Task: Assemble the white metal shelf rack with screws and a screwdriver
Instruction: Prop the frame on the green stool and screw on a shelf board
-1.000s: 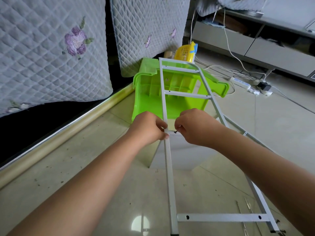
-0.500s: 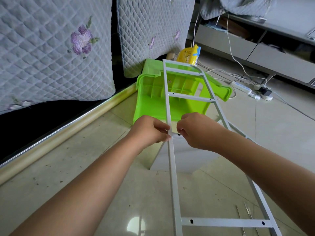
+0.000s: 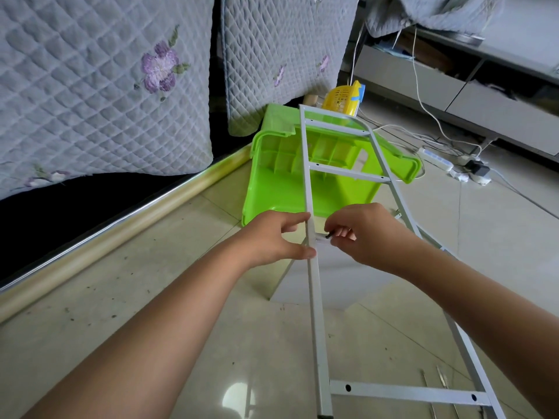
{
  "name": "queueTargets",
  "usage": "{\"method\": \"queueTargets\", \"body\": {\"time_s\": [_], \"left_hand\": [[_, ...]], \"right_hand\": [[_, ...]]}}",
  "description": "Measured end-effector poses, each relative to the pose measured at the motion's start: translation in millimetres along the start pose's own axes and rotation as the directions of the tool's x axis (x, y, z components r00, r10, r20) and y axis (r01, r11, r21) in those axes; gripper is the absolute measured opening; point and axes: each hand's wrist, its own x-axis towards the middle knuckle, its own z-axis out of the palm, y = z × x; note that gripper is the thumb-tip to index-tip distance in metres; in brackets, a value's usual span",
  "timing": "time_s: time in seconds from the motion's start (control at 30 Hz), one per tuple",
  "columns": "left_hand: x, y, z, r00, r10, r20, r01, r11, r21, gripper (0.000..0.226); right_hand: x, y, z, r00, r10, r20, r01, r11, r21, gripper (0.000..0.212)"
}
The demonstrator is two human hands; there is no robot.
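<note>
Left hand: thumb and fingers curled round the left upright of the white rack frame, thumb on the near face and fingertips reaching the far side. It looks placed to steady the frame, so that the joint stays put while the other hand works.

Right hand: fingers curled and pinching a small dark screw, whose tip points left toward the upright just beyond the fingertips. Holding it by the head end lets it be started by hand, before any tool is needed.

Joint: a short white crosspiece end sits just under the right fingertips, against the upright. Whether the screw has already entered a hole I cannot tell; the fingers hide the spot.

Rack frame: a ladder-like side panel of thin white metal tube, two long rails joined by flat rungs. It slopes away from the fingers, the far end rounded and resting over a green plastic bin, the near end low by the floor. The nearest rung shows two open screw holes.

Paint: even white, matte, no visible dents.

Loose parts: thin metal rods lie on the tiled floor near the right forearm, well short of the fingers.

Screwdriver: not seen in this view.
</note>
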Motion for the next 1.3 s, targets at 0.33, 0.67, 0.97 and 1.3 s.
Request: {"method": "queueTargets", "body": {"time_s": [0.33,0.67,0.97,1.3], "left_hand": [[2.4,-4.1,0.0,1.0,0.02,0.001,-0.02,1.0,0.005,0.073],[1.6,-3.7,0.1,1.0,0.022,0.008,-0.022,1.0,-0.005,0.075],[2.8,-5.4,0.1,1.0,0.019,0.009,-0.019,1.0,-0.005,0.075],[2.1,-4.2,-0.5,1.0,0.026,0.006,-0.026,0.999,0.031,0.074]], "right_hand": [[3.5,4.1,-1.4,0.999,-0.026,0.029,0.028,0.995,-0.094,0.023],[9.1,2.8,5.8,0.994,0.107,0.002,-0.106,0.986,-0.131,0.03],[0.0,12.6,-5.5,1.0,0.015,-0.001,-0.014,0.991,0.13,0.026],[4.1,14.6,4.2,0.996,-0.045,-0.071,0.048,0.998,0.033,0.018]]}}
